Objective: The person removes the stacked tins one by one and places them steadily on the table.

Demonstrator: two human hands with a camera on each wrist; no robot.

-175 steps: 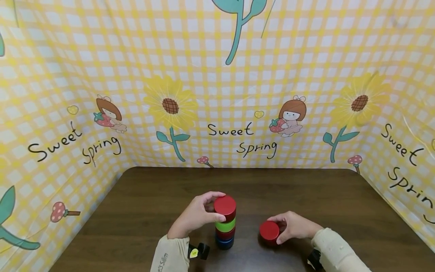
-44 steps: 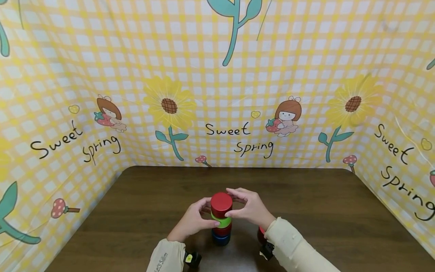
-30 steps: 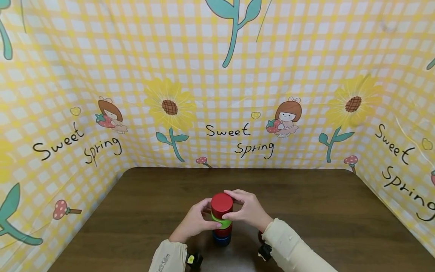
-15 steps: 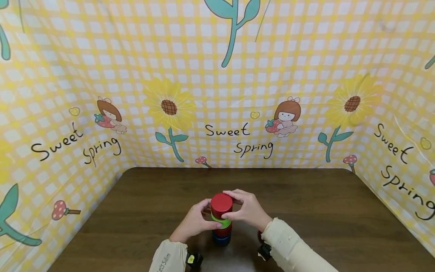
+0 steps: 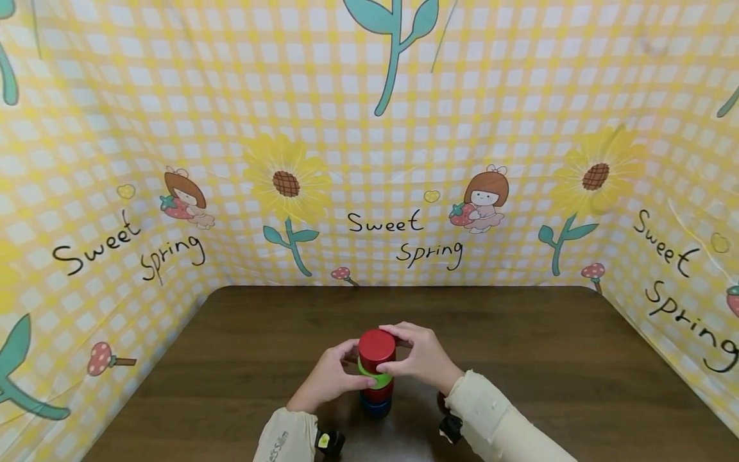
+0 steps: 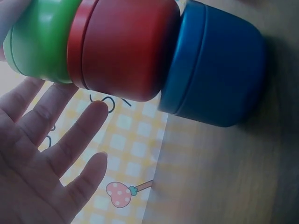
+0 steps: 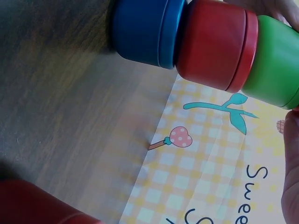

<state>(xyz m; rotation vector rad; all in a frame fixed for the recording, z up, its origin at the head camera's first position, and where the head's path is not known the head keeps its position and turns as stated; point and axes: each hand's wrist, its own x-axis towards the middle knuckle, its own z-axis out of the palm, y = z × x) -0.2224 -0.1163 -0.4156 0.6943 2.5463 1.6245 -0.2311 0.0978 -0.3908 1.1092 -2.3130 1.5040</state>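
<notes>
1. Since the earliest frame, our right hand (image 5: 424, 358) has left the loose red round tin and joined the stack.
2. Both hands now pinch the top red round tin (image 5: 377, 347); our left hand (image 5: 333, 378) steadies the green tin (image 5: 375, 380) beneath.
3. The stack stands upright on the dark wooden table (image 5: 519, 346), between our hands, equally near to both.

"Sweet Spring" on backdrop (image 5: 404, 128)

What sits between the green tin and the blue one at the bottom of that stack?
A red tin sits between the green tin and the blue tin, touching both. Both wrist views show it plainly.
</notes>
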